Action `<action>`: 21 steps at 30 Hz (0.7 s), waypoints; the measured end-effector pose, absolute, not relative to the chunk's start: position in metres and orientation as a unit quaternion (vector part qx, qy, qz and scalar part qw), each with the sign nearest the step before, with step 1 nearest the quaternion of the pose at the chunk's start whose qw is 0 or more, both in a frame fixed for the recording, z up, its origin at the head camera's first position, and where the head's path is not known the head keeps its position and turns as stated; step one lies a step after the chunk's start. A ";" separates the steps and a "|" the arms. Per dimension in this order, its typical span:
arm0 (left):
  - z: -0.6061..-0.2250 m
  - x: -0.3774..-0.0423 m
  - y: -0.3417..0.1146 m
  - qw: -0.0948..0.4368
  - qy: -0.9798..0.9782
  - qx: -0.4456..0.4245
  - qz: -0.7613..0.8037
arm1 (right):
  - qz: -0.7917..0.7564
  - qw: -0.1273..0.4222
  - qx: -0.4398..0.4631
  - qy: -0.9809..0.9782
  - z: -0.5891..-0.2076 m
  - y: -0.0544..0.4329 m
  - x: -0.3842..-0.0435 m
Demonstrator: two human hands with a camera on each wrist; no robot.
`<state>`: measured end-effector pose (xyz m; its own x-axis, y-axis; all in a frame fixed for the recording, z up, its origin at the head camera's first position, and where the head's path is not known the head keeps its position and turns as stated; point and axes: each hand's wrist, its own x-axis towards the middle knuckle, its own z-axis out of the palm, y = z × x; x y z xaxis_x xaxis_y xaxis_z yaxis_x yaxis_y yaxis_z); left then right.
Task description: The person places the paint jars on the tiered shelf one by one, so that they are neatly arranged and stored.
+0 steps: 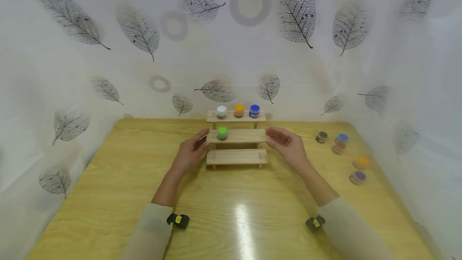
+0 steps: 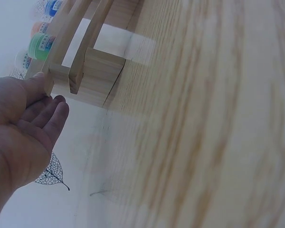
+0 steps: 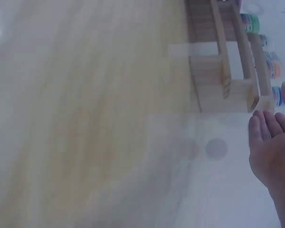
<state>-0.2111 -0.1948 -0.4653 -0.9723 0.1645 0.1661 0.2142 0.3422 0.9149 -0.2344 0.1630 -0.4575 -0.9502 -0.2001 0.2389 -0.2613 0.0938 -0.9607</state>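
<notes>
Standing between left grip [image 1: 188,153] and right grip [image 1: 290,147], both relaxed, half-spread and empty, a three-tiered wooden rack [image 1: 242,136].

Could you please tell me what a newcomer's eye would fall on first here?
Probably the wooden three-step rack at the table's far side, with the left hand and right hand at opposite ends of its middle step. Next, the bright green jar at that step's left, below the white jar, orange jar and blue jar on top. The dark leaf prints also stand out on the pale backdrop behind.
</notes>
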 end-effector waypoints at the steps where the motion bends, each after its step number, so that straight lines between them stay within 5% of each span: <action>1: -0.465 -0.211 -0.195 0.023 -0.819 -0.117 -0.561 | 0.651 0.027 0.153 -0.743 -0.461 0.168 -0.233; 21: -0.469 -0.211 -0.196 0.015 -0.815 -0.118 -0.566 | 0.507 0.057 -0.075 -0.857 -0.479 0.240 -0.213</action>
<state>-0.2110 -0.1963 -0.4692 -0.9715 0.1758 0.1590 0.2104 0.3304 0.9201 -0.2133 0.2399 -0.4786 -0.9823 0.1862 0.0220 0.0705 0.4754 -0.8769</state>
